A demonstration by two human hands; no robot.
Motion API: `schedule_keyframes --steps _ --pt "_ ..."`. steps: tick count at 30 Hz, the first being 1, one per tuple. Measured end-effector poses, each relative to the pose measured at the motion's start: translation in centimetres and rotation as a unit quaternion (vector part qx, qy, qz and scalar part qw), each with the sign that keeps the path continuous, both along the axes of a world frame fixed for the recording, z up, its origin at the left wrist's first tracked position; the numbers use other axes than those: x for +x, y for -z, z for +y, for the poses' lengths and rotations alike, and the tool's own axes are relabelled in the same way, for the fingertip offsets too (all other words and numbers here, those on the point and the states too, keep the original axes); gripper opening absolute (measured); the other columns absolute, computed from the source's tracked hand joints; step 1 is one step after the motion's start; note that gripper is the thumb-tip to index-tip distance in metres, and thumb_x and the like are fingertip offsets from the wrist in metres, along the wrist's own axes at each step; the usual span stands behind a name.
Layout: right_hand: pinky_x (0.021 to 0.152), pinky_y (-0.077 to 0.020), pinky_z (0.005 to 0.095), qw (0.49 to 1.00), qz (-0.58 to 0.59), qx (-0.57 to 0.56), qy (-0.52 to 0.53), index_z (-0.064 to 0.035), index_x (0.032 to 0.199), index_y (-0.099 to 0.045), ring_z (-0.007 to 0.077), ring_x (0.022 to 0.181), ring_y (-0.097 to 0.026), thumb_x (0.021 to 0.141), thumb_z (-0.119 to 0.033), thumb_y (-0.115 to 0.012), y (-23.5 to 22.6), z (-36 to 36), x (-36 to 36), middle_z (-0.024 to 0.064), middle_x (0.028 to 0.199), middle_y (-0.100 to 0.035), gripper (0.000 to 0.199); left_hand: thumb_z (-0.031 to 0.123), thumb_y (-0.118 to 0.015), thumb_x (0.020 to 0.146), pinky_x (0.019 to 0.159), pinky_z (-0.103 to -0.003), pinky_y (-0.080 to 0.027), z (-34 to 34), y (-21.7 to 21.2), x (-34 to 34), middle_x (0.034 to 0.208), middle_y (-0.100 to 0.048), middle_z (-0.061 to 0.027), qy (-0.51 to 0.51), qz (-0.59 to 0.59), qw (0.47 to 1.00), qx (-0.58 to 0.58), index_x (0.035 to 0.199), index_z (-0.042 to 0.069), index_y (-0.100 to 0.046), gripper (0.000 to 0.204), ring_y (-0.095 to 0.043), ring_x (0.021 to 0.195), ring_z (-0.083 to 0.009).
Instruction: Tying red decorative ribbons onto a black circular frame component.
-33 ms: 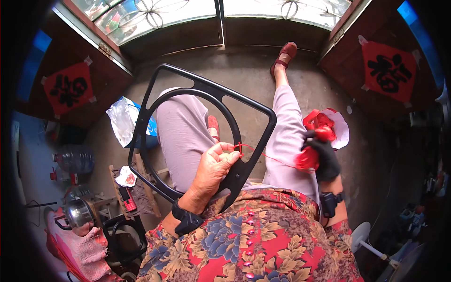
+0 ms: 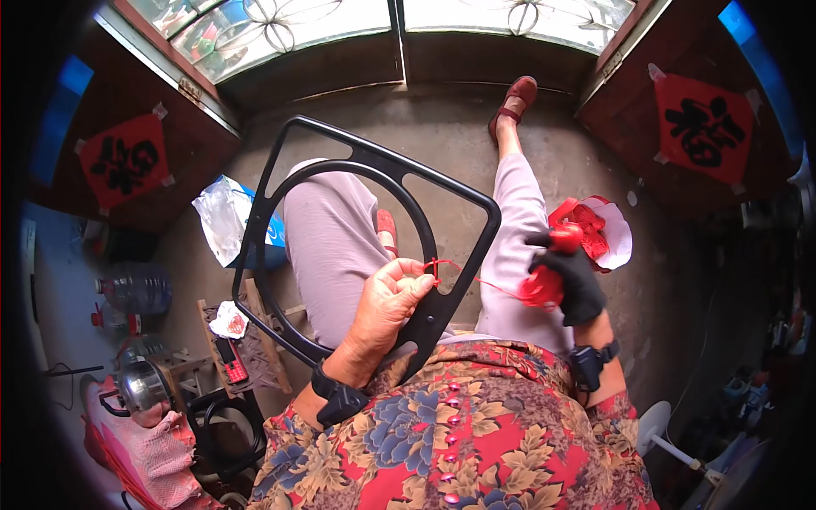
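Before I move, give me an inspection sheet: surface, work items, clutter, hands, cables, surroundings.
Surface: black frame lies over the left leg, above a grey floor.
Work items: red cord runs from the frame to a red bundle.
Clutter: phone and crumpled paper on a wooden stand at left.
Hands: left hand, bare, pinches the cord at the frame; right hand, black-gloved and blurred, holds the bundle.
Cables: cannot tell; the edges are dark.
Surroundings: red paper squares on doors either side.

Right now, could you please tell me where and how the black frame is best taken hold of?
Probably grip the frame by its slim outer bar near the far-left corner, coming from the far side: the open gap inside it should leave room to wrap around, away from the left hand and red string.
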State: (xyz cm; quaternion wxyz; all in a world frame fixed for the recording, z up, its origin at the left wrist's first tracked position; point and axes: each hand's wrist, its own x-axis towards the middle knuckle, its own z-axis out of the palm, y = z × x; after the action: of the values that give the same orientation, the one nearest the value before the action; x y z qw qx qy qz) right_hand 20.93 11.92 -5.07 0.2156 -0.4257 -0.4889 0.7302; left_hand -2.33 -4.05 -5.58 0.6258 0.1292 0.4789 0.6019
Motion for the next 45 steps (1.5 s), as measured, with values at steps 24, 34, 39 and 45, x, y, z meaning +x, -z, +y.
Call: schedule_keyframes --steps 24,34,39,45 --pt "0.062 -0.0481 0.0268 0.952 0.118 -0.002 -0.281 0.0009 0.085 -0.059 0.0147 0.067 -0.059 0.075 -0.005 -0.063 3.0 -1.6 -8.2 0.0070 0.076 -0.061 0.012 0.015 -0.066 0.086 0.044 -0.012 -0.028 0.0 -0.1 0.2 0.062 -0.051 0.0084 -0.012 0.005 1.000 0.007 0.094 0.006 -0.052 0.019 -0.040 0.049 0.0018" --pt "0.061 -0.0471 0.0259 0.984 -0.054 -0.066 -0.154 -0.0017 0.088 -0.059 0.0114 0.065 -0.057 0.078 -0.016 -0.065 0.9 -2.4 -5.7 0.0037 0.072 -0.059 0.018 0.016 -0.065 0.086 0.044 -0.013 -0.031 0.0 0.4 -0.3 0.064 -0.053 0.0069 -0.010 -0.009 1.000 -0.017 0.089 0.006 -0.057 0.012 -0.041 0.049 0.0005" --pt "0.065 -0.0487 0.0281 0.989 0.087 -0.112 -0.038 -0.0024 0.094 -0.060 0.0131 0.072 -0.059 0.081 -0.022 -0.065 3.1 -1.5 -6.3 0.0047 0.078 -0.061 0.024 0.014 -0.065 0.086 0.044 -0.012 -0.032 0.0 0.4 -0.1 0.064 -0.053 0.0069 0.010 -0.013 1.000 -0.004 0.084 0.008 -0.057 0.010 -0.041 0.049 0.0008" --pt "0.081 -0.0475 0.0298 0.915 0.018 0.403 0.008 -0.0026 0.111 -0.058 0.0237 0.091 -0.059 0.082 -0.010 -0.061 4.4 0.4 -11.3 0.0135 0.101 -0.058 0.030 0.017 -0.062 0.088 0.047 -0.012 -0.035 0.7 -0.3 1.0 0.076 -0.059 0.0053 0.086 -0.064 0.994 -0.030 0.095 0.005 -0.061 0.014 -0.048 0.055 0.0004"
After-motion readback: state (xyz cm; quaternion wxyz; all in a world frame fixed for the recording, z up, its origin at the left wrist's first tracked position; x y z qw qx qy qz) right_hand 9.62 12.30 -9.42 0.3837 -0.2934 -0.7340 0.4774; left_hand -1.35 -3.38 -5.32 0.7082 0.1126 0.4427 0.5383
